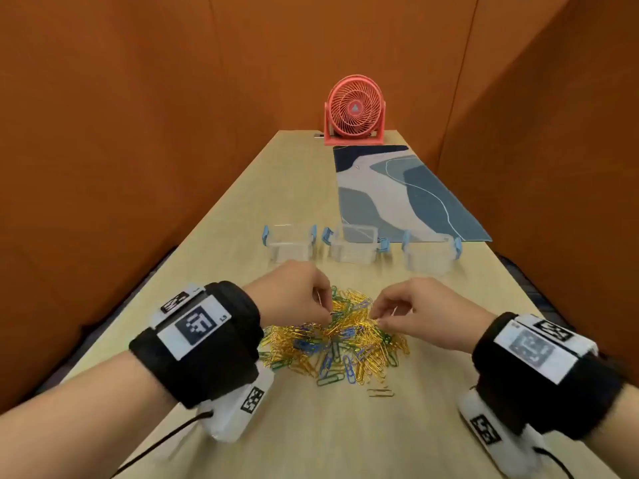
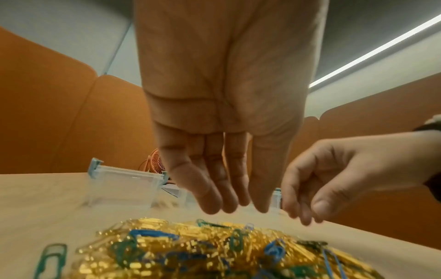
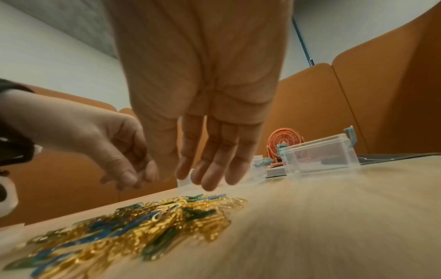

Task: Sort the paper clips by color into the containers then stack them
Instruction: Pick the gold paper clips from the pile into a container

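A heap of gold, blue and green paper clips (image 1: 345, 337) (image 2: 214, 249) (image 3: 143, 222) lies on the wooden table. Behind it three clear lidless containers with blue latches stand in a row: left (image 1: 289, 245) (image 2: 124, 186), middle (image 1: 354, 248) and right (image 1: 430, 255) (image 3: 319, 156). No clips show inside them. My left hand (image 1: 323, 314) (image 2: 236, 203) (image 3: 136, 179) hovers over the heap's far left part, fingers loosely curled downward, nothing visibly held. My right hand (image 1: 378, 316) (image 3: 200, 177) (image 2: 305, 213) hovers over the far right part in the same way.
One gold clip (image 1: 380, 393) lies apart in front of the heap. A blue patterned mat (image 1: 397, 191) and a coral desk fan (image 1: 353, 110) sit farther back. Orange partition walls close in the table on the left, right and far end.
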A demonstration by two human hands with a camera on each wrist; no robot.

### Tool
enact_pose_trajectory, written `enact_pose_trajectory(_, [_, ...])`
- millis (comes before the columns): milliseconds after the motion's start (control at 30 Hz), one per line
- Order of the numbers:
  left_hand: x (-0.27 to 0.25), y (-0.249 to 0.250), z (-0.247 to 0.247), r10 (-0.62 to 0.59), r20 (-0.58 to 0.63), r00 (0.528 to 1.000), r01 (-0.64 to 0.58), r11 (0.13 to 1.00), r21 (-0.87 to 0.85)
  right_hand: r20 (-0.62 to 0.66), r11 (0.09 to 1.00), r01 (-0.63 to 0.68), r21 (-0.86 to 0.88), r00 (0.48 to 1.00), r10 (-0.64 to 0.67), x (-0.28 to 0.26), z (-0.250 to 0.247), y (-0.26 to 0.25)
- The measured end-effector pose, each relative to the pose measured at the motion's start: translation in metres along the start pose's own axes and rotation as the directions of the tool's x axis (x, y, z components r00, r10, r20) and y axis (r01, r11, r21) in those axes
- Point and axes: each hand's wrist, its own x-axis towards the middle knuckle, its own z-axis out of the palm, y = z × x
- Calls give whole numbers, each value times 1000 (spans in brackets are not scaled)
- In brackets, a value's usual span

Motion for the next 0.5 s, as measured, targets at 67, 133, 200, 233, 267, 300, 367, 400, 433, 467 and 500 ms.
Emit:
enact_pose_trajectory(67, [2,3,6,3,-11,1000,-3,999,41,-8,999,14,-50,1000,-14,2,1,-4])
enact_pose_trajectory(133, [3,3,16,24,55,998,-30,994,109,52,988,37,-153,998,-29,3,6,-9])
enact_pose_trajectory(200, [4,4,20,40,123,992,-63,981,185,131,964,51,-262,991,-17,5,13,-12])
enact_pose_trajectory(233, [4,3,20,45,120,992,-69,976,206,145,954,55,-296,989,-12,7,15,-13])
enact_pose_trajectory(267, [5,1,19,52,102,993,-72,975,210,136,947,58,-316,991,-15,7,15,-13])
enact_pose_trajectory(300, [5,-1,18,51,85,995,-67,979,191,118,949,58,-311,993,-22,7,15,-12])
enact_pose_trajectory(367, [4,-6,16,42,59,997,-49,991,123,83,963,41,-268,996,-19,6,11,-8])
enact_pose_trajectory(400, [3,-9,14,35,47,998,-39,996,86,62,973,23,-232,998,-9,5,9,-6])
enact_pose_trajectory(433, [2,-12,12,24,30,999,-25,999,45,38,981,3,-192,999,4,4,6,-4])
enact_pose_trajectory(467, [1,-16,9,10,11,1000,-10,1000,5,19,987,-10,-160,1000,13,3,3,-3])
enact_pose_trajectory(500, [1,-18,6,-9,2,1000,9,999,-42,5,991,-18,-134,1000,19,3,0,-2])
